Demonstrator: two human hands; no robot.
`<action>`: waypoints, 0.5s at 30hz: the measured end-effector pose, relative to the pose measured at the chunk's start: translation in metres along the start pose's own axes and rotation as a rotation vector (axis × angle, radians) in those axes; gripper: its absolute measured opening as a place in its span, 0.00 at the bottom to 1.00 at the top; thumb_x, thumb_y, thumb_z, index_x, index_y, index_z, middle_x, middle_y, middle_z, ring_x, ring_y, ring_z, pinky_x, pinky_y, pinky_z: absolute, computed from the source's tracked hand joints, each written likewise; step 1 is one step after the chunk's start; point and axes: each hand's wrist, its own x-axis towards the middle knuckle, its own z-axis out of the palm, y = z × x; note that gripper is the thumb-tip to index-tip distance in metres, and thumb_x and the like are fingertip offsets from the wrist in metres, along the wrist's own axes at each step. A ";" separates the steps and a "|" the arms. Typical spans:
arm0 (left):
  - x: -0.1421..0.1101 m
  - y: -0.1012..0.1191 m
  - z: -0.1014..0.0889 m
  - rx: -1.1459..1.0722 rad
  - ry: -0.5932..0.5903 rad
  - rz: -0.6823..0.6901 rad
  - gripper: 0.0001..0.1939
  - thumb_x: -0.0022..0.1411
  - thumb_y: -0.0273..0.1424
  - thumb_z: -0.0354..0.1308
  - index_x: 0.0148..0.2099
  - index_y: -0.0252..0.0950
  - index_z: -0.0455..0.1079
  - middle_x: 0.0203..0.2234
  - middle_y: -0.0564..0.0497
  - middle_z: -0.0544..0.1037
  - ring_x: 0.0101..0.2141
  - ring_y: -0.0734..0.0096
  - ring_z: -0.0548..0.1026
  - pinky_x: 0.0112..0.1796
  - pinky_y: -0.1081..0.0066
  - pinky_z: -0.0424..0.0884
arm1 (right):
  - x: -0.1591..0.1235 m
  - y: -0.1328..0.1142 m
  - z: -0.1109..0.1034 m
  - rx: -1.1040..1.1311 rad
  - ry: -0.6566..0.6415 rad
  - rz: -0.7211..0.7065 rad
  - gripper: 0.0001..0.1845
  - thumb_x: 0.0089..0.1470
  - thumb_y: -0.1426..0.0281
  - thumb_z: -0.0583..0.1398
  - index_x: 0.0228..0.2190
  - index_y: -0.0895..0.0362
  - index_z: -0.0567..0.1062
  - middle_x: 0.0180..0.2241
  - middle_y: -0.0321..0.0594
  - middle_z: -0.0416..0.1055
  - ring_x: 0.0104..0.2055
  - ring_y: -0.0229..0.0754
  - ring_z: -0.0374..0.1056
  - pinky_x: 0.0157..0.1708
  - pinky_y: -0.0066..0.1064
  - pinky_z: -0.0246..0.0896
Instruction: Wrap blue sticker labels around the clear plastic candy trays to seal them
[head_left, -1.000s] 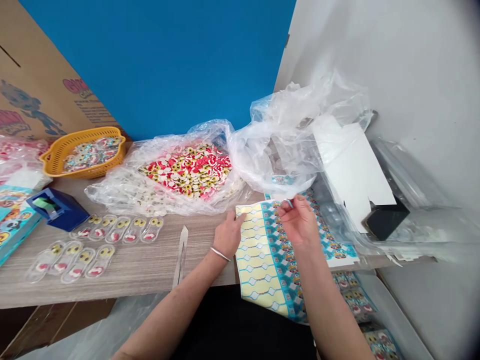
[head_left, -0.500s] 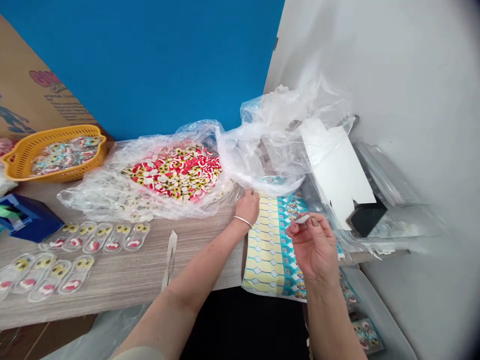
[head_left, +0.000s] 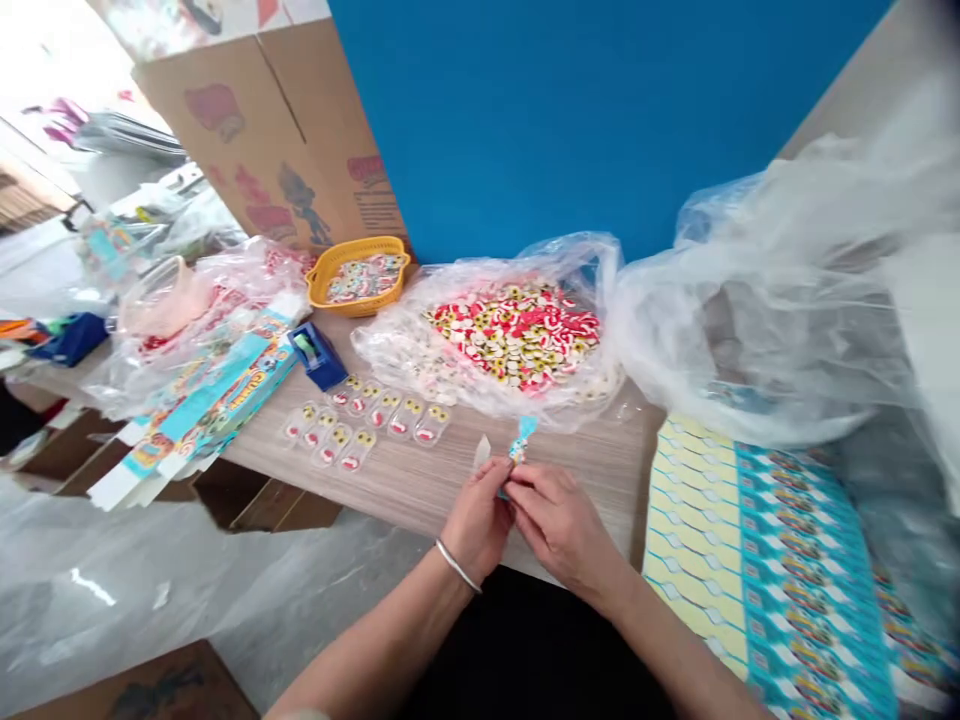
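Above the table's near edge, the left hand (head_left: 480, 515) and right hand (head_left: 562, 520) are closing their fingertips together, pinching a small, blue-and-white printed paper-like strip (head_left: 523, 432) whose top is sticking up beyond them. It is probably feeling very light, thin and easily creased, so its edges would be the safest hold. The fingers are hiding its lower part, and the left hand is partly covering a flat, pointed, pale blade-like strip (head_left: 482, 450). Farther off, a crumpled clear plastic bag (head_left: 390, 340) is holding red, white and yellow pieces (head_left: 517, 340), too small to distinguish singly.
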 end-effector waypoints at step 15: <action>-0.014 0.097 -0.124 -0.091 0.525 0.489 0.12 0.51 0.34 0.66 0.38 0.33 0.74 0.30 0.50 0.80 0.31 0.68 0.79 0.32 0.71 0.74 | 0.129 0.001 0.114 -0.493 -0.184 0.268 0.32 0.45 0.47 0.67 0.42 0.58 0.70 0.44 0.51 0.70 0.47 0.56 0.62 0.46 0.45 0.54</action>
